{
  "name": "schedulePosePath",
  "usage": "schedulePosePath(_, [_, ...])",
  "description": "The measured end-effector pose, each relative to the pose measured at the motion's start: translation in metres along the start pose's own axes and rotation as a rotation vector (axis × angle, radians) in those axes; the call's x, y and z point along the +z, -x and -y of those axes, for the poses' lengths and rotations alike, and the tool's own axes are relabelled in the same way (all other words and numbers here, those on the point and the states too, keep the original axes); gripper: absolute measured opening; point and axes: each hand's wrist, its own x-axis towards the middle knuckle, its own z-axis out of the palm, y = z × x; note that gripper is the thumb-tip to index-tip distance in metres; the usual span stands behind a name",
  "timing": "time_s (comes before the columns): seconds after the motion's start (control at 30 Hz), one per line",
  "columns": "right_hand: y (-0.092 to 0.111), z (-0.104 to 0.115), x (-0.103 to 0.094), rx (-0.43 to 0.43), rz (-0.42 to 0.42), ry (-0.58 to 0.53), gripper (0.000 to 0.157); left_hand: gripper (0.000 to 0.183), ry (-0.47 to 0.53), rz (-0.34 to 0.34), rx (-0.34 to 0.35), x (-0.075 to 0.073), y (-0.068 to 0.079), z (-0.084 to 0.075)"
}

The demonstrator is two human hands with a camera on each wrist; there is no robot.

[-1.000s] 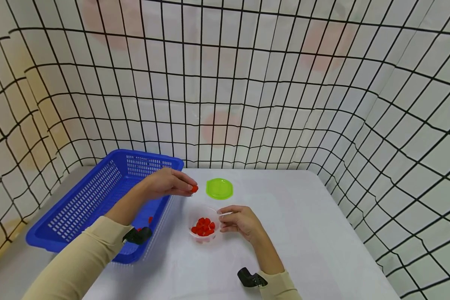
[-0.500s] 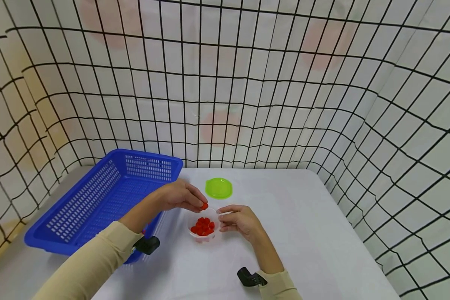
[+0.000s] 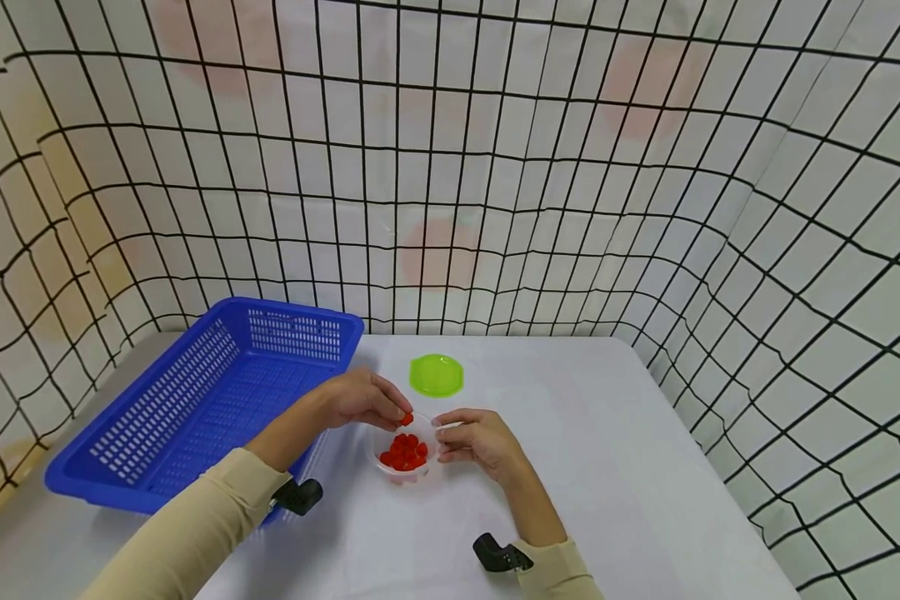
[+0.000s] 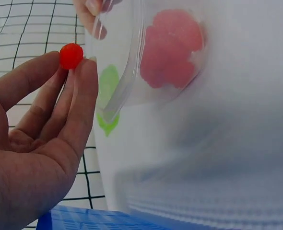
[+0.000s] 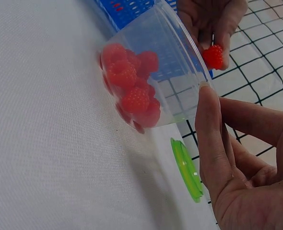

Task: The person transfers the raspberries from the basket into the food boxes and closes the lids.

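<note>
Between thumb and fingertips, my left hand point(image 3: 363, 397) pinches a red raspberry point(image 4: 71, 56), held just above the rim of a clear round plastic tub point(image 3: 402, 475). Several raspberries point(image 5: 132, 79) lie in the bottom of that tub, which stands on the white table. At its right side, my right hand point(image 3: 483, 444) holds the tub by the rim, with the thumb point(image 5: 210, 129) against the outside in the right wrist view. Behind the tub a bright green lid point(image 3: 437, 376) lies flat on the table.
A blue slotted basket point(image 3: 217, 400) stands to the left, partly covered by my left arm. Through its slots, small red bits point(image 5: 117, 6) show in the right wrist view. Black wire mesh point(image 3: 442, 183) over white sheeting surrounds the table at the back and sides.
My left hand has moved right and towards me, carrying the raspberry from beside the basket to above the tub. The right hand and the tub have stayed nearly still.
</note>
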Motion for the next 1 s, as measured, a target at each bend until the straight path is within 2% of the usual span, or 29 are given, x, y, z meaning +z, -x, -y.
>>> schedulePosePath(0.23, [0.001, 0.003, 0.002, 0.009, -0.004, -0.001, 0.030, 0.023, -0.052, -0.022, -0.003, -0.005, 0.003, -0.007])
schedulePosePath(0.5, [0.001, 0.003, 0.002, 0.009, 0.000, -0.007, 0.030, 0.021, -0.050, -0.059, 0.001, -0.008, 0.007, -0.012])
schedulePosePath(1.0, [0.002, 0.002, 0.001, 0.013, -0.003, -0.003, 0.031, 0.019, -0.131, -0.041, -0.036, 0.001, 0.001, -0.006])
